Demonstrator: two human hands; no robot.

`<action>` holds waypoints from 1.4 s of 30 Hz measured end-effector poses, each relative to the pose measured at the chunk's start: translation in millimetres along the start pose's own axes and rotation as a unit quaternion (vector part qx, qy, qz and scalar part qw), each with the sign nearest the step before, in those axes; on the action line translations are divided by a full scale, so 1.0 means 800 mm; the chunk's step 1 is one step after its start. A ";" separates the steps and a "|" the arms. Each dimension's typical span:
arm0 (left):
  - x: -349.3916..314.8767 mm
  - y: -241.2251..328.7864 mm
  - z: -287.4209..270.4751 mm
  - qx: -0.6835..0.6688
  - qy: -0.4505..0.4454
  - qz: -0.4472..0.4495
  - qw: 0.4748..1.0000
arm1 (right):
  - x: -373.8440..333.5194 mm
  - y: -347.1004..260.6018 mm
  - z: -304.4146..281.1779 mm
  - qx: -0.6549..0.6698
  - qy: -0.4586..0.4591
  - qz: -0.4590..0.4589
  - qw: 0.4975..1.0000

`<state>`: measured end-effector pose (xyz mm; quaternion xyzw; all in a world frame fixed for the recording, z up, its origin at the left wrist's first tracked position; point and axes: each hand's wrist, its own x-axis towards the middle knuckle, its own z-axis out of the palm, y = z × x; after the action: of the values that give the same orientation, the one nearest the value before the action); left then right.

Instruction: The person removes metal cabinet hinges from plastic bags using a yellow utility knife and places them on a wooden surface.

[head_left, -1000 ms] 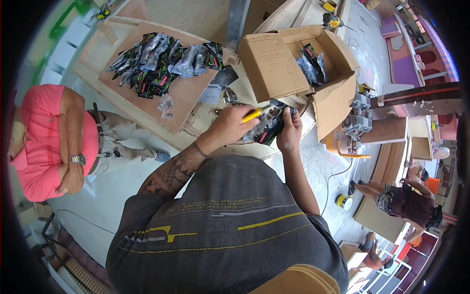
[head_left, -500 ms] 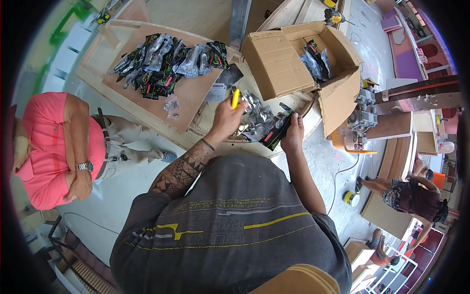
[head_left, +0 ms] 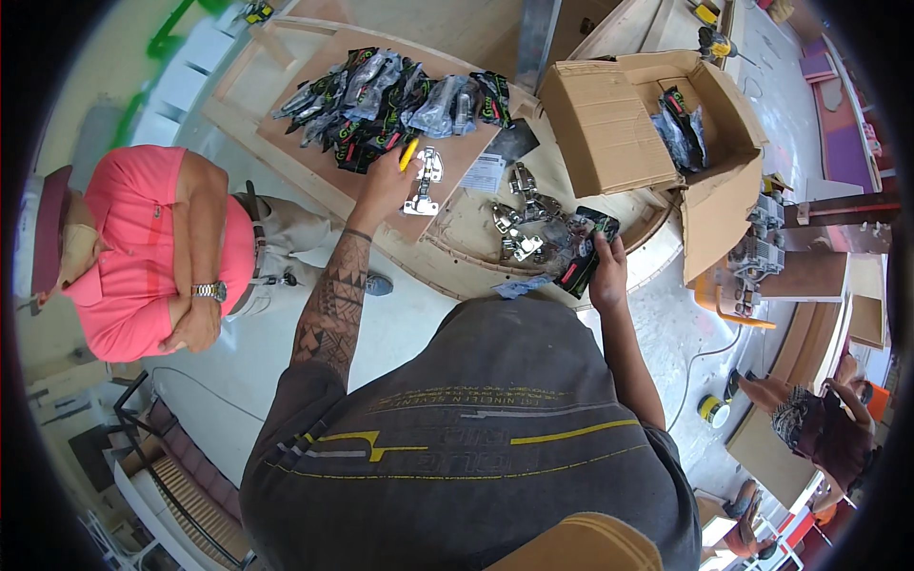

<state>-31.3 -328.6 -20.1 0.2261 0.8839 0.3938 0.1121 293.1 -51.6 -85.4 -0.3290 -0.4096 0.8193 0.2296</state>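
My left hand (head_left: 383, 190) is closed on a slim yellow tool (head_left: 409, 154), probably a cutter. At its fingertips, over the brown panel (head_left: 464, 145), are silver cabinet hinge parts (head_left: 426, 181); whether my fingers grip them I cannot tell. My right hand (head_left: 610, 273) grips the edge of a black-and-clear plastic packet (head_left: 577, 274) with green and pink print. Several bare metal hinges (head_left: 520, 246) lie heaped on the wooden frame, just left of the packet. A pile of packets (head_left: 386, 105) covers the panel's far part, beyond my left hand.
An opened cardboard box (head_left: 605, 143) stands at the far right with packets (head_left: 679, 133) inside. A printed sheet (head_left: 484, 173) and a dark square plate (head_left: 516, 141) lie before it. A person in a pink shirt (head_left: 143, 238) stands at left, arms folded. Behind the box is a drill (head_left: 719, 45).
My left hand has moved left with the yellow tool, from the hinges by the packet to the brown panel. My right hand still holds the packet. The whole view has shifted.
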 end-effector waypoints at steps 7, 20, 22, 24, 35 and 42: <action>0.008 -0.015 0.014 0.071 -0.041 0.021 0.996 | -0.012 -0.001 -0.002 -0.146 -0.058 0.011 0.988; -0.034 0.098 0.158 -0.019 -0.136 0.104 0.985 | -0.027 -0.046 0.023 0.129 -0.122 0.002 0.984; -0.061 0.138 0.149 -0.114 -0.174 0.178 0.962 | -0.024 -0.049 0.017 0.128 -0.122 -0.006 0.984; -0.084 0.149 0.154 -0.112 -0.221 0.248 0.937 | -0.020 -0.050 0.016 0.137 -0.109 -0.005 0.985; -0.099 0.088 0.095 -0.155 -0.056 0.045 0.985 | 0.018 -0.087 0.004 0.069 -0.038 -0.103 0.992; -0.061 -0.045 0.032 -0.109 0.108 -0.015 0.988 | 0.208 -0.323 -0.123 -0.134 0.440 -0.512 0.726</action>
<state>9.8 -356.6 -63.0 0.1556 0.8456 0.5085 0.0457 279.7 251.4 24.2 -0.4202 -0.4740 0.2774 0.7224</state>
